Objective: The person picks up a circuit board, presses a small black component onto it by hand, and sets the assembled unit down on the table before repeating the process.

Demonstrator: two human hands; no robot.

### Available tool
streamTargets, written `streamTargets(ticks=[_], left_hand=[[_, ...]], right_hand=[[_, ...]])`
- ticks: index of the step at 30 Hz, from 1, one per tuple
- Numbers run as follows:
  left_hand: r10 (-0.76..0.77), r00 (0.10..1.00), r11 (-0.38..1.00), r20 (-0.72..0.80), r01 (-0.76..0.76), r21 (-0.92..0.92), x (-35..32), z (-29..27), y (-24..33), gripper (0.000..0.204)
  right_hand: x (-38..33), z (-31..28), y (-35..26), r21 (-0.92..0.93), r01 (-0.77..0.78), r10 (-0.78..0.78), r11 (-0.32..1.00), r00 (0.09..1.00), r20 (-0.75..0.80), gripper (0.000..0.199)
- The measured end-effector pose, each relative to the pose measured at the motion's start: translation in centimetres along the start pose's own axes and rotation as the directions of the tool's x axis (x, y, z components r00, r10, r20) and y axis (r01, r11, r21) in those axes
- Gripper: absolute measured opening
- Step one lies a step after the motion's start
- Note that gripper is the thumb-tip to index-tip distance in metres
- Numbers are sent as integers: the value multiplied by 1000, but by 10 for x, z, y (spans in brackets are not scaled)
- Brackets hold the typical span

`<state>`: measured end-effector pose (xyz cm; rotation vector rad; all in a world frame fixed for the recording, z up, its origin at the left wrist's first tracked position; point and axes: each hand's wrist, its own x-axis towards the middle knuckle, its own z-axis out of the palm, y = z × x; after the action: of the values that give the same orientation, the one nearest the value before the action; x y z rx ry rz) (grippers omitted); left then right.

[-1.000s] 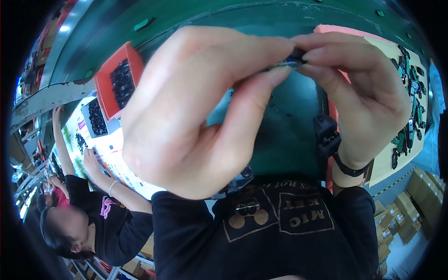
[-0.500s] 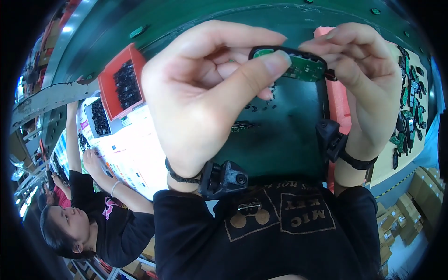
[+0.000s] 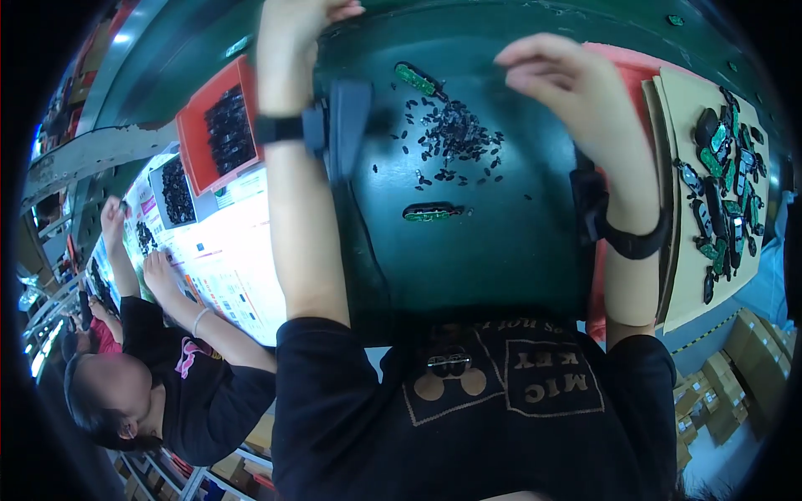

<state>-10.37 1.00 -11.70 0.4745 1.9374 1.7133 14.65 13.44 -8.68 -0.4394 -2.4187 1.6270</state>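
Observation:
At the top edge my left hand [image 3: 294,23] reaches far out and is partly cut off; only some bent fingertips show, and what they hold, if anything, is hidden. My right hand [image 3: 561,73] hovers over the right side of the green work surface [image 3: 493,267], fingers loosely curved and apart from the thumb, nothing visible in them. Between my arms lies a scattered pile of small black oval parts [image 3: 455,134]. Against its far left side rests a green circuit board in a black shell [image 3: 415,78]. A second black shell with a green board [image 3: 432,212] lies nearer me.
A red bin of black parts [image 3: 227,134] stands left, beside a light box of black parts [image 3: 177,192]. On the right, a cardboard sheet [image 3: 681,250] carries several boards and shells [image 3: 723,192], next to a pink-red tray edge [image 3: 597,309]. A co-worker [image 3: 196,376] works at left.
My hands have parted: the left has swung far forward, the right has drawn back empty. The shell with the green board they held together is no longer seen between them.

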Motion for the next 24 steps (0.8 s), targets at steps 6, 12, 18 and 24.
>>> streamTargets(ticks=[6,12,18,24], left_hand=[[-74,988,966,-132,104,235,70,-53,-46,14],[384,909,884,161,-412,222,22,-60,-10,20],[122,849,689,513,-445,572,-57,9,24,25],[104,763,615,638,-554,562,-58,15,-7,17]], right_hand=[[15,38,23,-289,73,-67,955,997,31,8],[27,42,36,-376,274,-249,885,962,113,10],[34,43,36,-309,255,-242,916,967,78,11],[46,51,38,-311,261,-244,914,965,95,11]])
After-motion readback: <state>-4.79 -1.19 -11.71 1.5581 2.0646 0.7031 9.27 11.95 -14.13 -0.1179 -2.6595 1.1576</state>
